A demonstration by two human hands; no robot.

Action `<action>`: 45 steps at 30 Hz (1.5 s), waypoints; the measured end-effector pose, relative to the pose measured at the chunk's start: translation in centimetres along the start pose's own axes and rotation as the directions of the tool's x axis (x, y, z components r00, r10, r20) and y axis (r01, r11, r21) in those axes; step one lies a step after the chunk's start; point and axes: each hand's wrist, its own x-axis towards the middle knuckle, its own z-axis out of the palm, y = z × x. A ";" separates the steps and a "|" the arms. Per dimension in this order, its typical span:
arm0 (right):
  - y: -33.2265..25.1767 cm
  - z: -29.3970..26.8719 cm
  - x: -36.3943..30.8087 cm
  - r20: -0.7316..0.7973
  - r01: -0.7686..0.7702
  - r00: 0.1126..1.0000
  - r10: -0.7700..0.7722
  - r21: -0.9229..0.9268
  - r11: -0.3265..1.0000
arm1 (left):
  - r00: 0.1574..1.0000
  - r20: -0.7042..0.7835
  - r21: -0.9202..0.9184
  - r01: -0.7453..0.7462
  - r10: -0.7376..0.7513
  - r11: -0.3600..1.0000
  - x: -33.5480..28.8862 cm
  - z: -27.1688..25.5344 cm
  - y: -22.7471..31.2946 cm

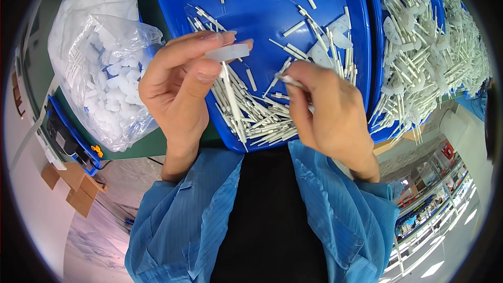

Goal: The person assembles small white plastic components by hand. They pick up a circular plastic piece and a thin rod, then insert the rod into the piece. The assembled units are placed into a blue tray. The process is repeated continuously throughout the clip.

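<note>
My left hand point(175, 81) pinches a flat, translucent white plastic piece point(228, 52) between thumb and fingers. A slim white rod point(231, 97) hangs from below that piece, its lower end over the heap in the blue tray. My right hand point(332, 107) is closed, thumb against forefinger, on a small whitish piece point(288, 79); most of it is hidden by the fingers. Both hands are over the near half of the blue tray point(262, 5). Under and between them lies a pile of white rods point(262, 120) with thin metal tips.
To the left, a clear plastic bag point(112, 47) bulges with white plastic pieces. At the right, another blue tray point(373, 0) is heaped with rods joined to translucent pieces point(414, 57). Several rods and translucent plates point(339, 34) lie in the middle tray's right side.
</note>
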 end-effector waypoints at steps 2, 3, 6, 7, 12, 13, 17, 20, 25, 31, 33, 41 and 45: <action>-2.1 0.2 -0.1 -0.036 -0.185 0.980 0.193 0.166 0.969 | 0.999 -0.005 -0.033 0.044 -0.044 0.998 -0.2 0.2 0.1; -2.4 0.2 0.4 0.004 -0.219 0.974 0.225 0.229 0.948 | 0.998 -0.005 -0.048 0.066 -0.066 0.997 -0.1 0.3 0.2; -2.8 1.1 1.0 0.031 -0.256 0.964 0.263 0.352 0.900 | 0.994 0.013 -0.028 0.110 -0.110 0.994 -0.3 0.5 0.4; -2.4 1.7 1.1 -0.035 -0.204 0.974 0.225 0.299 0.932 | 0.993 0.009 -0.027 0.118 -0.118 0.993 -0.3 0.6 0.4; -2.4 2.1 1.2 -0.126 -0.101 0.983 0.132 0.228 0.968 | 0.990 0.022 -0.014 0.138 -0.138 0.990 0.0 0.9 0.4; -2.5 1.9 1.1 -0.116 -0.101 0.985 0.129 0.219 0.970 | 0.987 0.018 -0.004 0.162 -0.162 0.987 0.0 0.8 0.5; -2.7 2.0 1.0 -0.091 -0.132 0.984 0.156 0.228 0.965 | 0.991 0.065 0.141 0.110 -0.120 0.984 0.0 0.5 0.4; -2.9 2.2 1.0 -0.065 -0.192 0.974 0.217 0.272 0.943 | 0.991 0.109 0.080 0.075 -0.084 0.994 0.1 0.5 0.2; -3.4 1.9 1.1 -0.002 -0.297 0.947 0.321 0.374 0.879 | 0.991 0.124 0.168 0.033 -0.054 0.985 0.1 0.8 0.4; -2.8 1.4 1.1 0.022 -0.264 0.961 0.274 0.354 0.897 | 0.975 0.212 0.171 -0.108 0.070 0.979 0.2 0.4 -0.2; -3.0 1.2 1.1 -0.001 -0.232 0.969 0.248 0.355 0.906 | 0.975 0.197 0.140 -0.128 0.099 0.982 0.1 0.7 -0.3; -1.2 2.0 1.2 0.042 -0.123 0.992 0.121 0.571 0.811 | 0.961 0.275 0.049 -0.034 0.019 0.998 0.5 -0.5 0.8; -1.5 2.2 1.1 0.022 -0.116 0.991 0.134 0.648 0.753 | 0.968 0.246 0.059 -0.060 0.044 0.996 0.3 0.0 0.9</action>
